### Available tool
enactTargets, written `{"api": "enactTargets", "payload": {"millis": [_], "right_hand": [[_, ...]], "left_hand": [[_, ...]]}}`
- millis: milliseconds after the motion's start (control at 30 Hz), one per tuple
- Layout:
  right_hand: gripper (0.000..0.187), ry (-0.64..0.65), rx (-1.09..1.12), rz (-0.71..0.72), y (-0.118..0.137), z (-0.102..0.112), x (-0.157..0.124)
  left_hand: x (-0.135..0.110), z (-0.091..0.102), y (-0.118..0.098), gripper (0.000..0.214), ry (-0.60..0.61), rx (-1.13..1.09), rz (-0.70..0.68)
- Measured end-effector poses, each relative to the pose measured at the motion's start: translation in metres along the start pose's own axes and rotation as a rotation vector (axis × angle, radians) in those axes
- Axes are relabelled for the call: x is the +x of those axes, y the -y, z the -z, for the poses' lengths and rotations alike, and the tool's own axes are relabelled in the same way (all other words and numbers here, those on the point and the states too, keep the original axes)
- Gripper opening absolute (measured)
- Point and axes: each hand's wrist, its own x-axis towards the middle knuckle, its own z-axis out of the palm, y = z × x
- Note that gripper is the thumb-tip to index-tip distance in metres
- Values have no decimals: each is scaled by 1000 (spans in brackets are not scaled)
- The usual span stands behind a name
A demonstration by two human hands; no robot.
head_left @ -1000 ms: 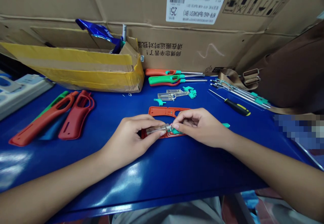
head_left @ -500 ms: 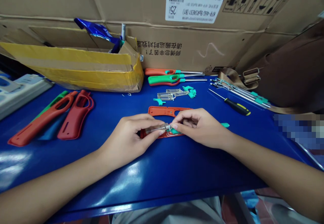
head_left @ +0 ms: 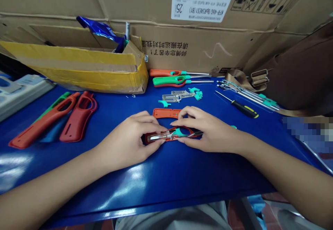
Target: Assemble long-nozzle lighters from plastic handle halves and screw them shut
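An orange-red lighter casing half (head_left: pixel 174 139) lies open side up between my hands. Inside its left part sits a clear fuel tank (head_left: pixel 159 136), and to the right of that are a teal trigger (head_left: pixel 178 132) and thin white wires. My left hand (head_left: pixel 131 136) is closed round the casing's left end, fingertips and thumb on either side of the tank. My right hand (head_left: pixel 208 129) grips the casing's right part, thumb at the near edge and forefinger beyond the trigger; its other fingers are partly hidden. Just behind lies the other orange casing half (head_left: pixel 166 113), partly covered by my right hand.
Behind are clear tanks (head_left: pixel 171 97), teal triggers (head_left: pixel 198 95) and assembled lighters (head_left: pixel 169 81). A screwdriver (head_left: pixel 244 108) and metal lighter tubes (head_left: pixel 256 100) lie right. Casings (head_left: pixel 76 122) lie left, near a yellow-taped box (head_left: pixel 104 77). Cardboard (head_left: pixel 208 39) walls the back.
The clear tank has gone down into the casing half. My right fingers have moved off the tank's nozzle end and spread round the casing, uncovering the trigger.
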Motion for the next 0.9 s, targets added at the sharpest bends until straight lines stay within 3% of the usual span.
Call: {"api": "enactTargets", "payload": {"millis": [467,900], "right_hand": [[33,109,-84,-8,1,5,0],[36,124,61,-46,1,7,1]], "left_hand": [[-1,-2,4,13,-14,-8,85],[0,-6,10,6,-26,-22,88]]}}
